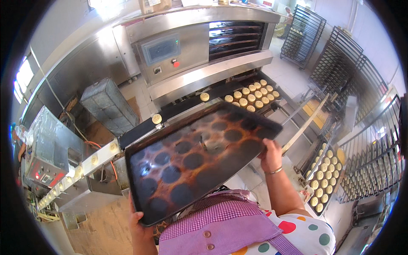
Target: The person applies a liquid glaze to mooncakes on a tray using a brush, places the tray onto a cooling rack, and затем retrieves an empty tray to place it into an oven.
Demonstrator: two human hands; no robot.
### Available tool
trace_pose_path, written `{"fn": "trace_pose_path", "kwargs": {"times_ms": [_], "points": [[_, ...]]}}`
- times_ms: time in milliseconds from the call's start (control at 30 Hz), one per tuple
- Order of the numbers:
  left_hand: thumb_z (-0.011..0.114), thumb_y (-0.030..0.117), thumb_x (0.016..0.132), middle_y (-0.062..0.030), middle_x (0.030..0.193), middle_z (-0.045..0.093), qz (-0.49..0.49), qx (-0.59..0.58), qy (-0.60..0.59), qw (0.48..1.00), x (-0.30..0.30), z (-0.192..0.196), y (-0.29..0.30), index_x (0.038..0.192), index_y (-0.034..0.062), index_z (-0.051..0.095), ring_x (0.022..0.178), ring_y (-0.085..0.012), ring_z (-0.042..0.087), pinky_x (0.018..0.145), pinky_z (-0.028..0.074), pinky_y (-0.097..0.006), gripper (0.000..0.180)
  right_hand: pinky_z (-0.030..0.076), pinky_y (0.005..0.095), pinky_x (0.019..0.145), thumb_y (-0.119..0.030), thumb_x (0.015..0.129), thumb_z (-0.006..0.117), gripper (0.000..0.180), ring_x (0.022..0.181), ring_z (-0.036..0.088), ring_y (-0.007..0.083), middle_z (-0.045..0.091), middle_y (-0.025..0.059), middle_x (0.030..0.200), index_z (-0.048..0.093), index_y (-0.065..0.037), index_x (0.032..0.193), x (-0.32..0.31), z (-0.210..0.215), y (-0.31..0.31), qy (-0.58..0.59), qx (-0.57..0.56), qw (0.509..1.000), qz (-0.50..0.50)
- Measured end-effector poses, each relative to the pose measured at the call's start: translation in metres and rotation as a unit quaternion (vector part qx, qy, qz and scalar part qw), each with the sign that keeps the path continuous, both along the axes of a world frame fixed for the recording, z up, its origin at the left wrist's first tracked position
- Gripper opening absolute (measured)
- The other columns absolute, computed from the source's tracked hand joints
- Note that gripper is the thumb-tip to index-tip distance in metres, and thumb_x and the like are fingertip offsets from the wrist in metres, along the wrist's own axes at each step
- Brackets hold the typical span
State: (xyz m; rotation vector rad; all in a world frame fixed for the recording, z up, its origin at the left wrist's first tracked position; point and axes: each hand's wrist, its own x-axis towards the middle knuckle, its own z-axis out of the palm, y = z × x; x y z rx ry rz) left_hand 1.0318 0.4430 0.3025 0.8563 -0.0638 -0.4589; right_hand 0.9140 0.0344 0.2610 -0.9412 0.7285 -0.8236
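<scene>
A large rectangular dark metal baking tray (193, 159), mottled with round black marks, is tilted before the purple checked apron (199, 233). The left hand (140, 225) has its grip closed on the near-left corner, the right hand (272, 157) on the right edge; fingers underneath are hidden. At right, pale round pastries (324, 183) fill another tray; a tall metal rack (376, 159) blurs toward the rim. A stainless-steel machine (195, 53) stands over light tiled floor (289, 74).

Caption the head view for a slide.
Left hand and right hand hold a stained dark tray beside a conveyor carrying round cakes.
</scene>
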Motion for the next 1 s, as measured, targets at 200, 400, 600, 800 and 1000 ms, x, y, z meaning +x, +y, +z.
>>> {"fn": "trace_pose_path", "kwargs": {"times_ms": [200,400,600,800,1000], "points": [[0.052,0.002,0.064,-0.0156,0.137,0.037,-0.154,-0.01,-0.044,0.987,0.073,0.014,-0.153,0.143,0.0096,0.016,0.123,-0.0337,0.042,0.102,0.036,-0.046,0.088,0.048,0.0276,0.075,0.001,0.077,0.049,0.066,0.092,0.056,0.0172,0.054,0.0066,0.11,0.026,-0.008,0.138,0.048,0.042,-0.026,-0.137,-0.155,0.969,-0.137],[0.049,-0.01,0.061,-0.0055,0.142,0.028,-0.287,-0.048,-0.128,0.948,0.167,0.022,-0.328,0.145,0.0121,0.009,0.132,-0.0211,0.027,0.107,0.023,-0.035,0.096,0.04,0.0343,0.093,0.005,0.072,0.046,0.07,0.11,0.047,0.0226,0.046,0.0091,0.121,0.027,-0.009,0.138,0.12,0.036,-0.118,-0.238,-0.144,0.939,-0.2],[0.049,-0.01,0.066,-0.004,0.143,0.025,-0.381,-0.022,-0.159,0.91,0.242,0.051,-0.48,0.146,0.0141,0.006,0.131,-0.0187,0.027,0.105,0.024,-0.033,0.094,0.04,0.0348,0.092,0.0,0.07,0.046,0.066,0.107,0.048,0.0235,0.047,0.0091,0.118,0.032,-0.007,0.135,0.17,0.05,-0.257,-0.238,-0.212,0.904,-0.285],[0.049,-0.01,0.069,-0.0035,0.141,0.026,-0.398,-0.003,-0.203,0.894,0.318,0.053,-0.58,0.146,0.0148,0.004,0.126,-0.0168,0.031,0.101,0.029,-0.031,0.093,0.041,0.0369,0.093,-0.001,0.07,0.046,0.068,0.108,0.047,0.0245,0.045,0.0097,0.121,0.031,-0.008,0.136,0.235,0.068,-0.353,-0.246,-0.242,0.891,-0.294],[0.054,-0.001,0.076,-0.0051,0.137,0.035,-0.368,0.014,-0.219,0.904,0.381,0.053,-0.645,0.145,0.0137,0.012,0.124,-0.0185,0.036,0.101,0.031,-0.034,0.082,0.047,0.0327,0.079,0.001,0.074,0.049,0.07,0.097,0.052,0.0203,0.049,0.0085,0.114,0.025,-0.011,0.139,0.315,0.068,-0.464,-0.259,-0.261,0.897,-0.246]]}}
